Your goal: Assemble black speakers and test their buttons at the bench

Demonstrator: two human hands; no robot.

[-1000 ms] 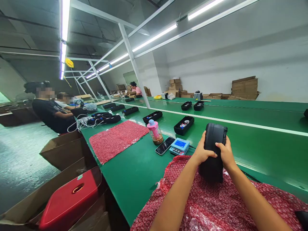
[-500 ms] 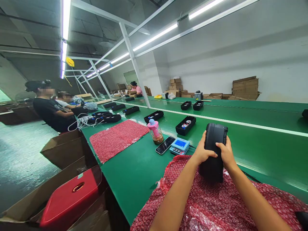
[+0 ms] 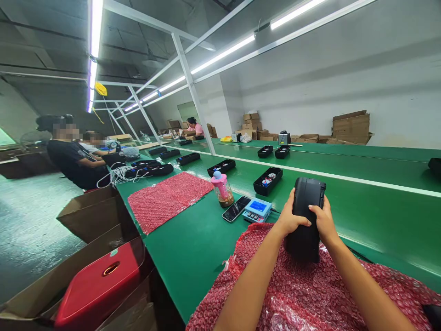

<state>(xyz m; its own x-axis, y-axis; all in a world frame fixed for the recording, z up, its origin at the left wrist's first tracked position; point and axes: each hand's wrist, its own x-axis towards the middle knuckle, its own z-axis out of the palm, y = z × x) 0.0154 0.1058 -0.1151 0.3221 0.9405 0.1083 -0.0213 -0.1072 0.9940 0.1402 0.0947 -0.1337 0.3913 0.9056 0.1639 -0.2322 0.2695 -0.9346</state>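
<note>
Both my hands hold a black oblong casing [image 3: 306,234] upright over the red bubble wrap. My left hand [image 3: 292,218] grips its left side, thumb across the near face. On the right side is my right hand [image 3: 324,218], fingers wrapped behind the edge and thumb pressed on the face. Whether the casing's lower end touches the bubble wrap [image 3: 282,285] I cannot tell. Left of my hands stand a light-blue device with a screen [image 3: 257,210], a phone [image 3: 236,208] and a pink-lidded bottle [image 3: 223,189].
Open black casings with wires inside [image 3: 268,181] lie in a line along the green surface [image 3: 365,202]. Another bubble wrap sheet [image 3: 168,197] lies left, near white cables [image 3: 122,174]. A red stool [image 3: 103,280] and cardboard boxes stand beside the table. Co-workers [image 3: 74,151] sit farther along.
Open casings in the nearer line have shifted slightly right; those on the far strip have shifted slightly left. My hands keep the same grip on the black casing, almost unmoved.
</note>
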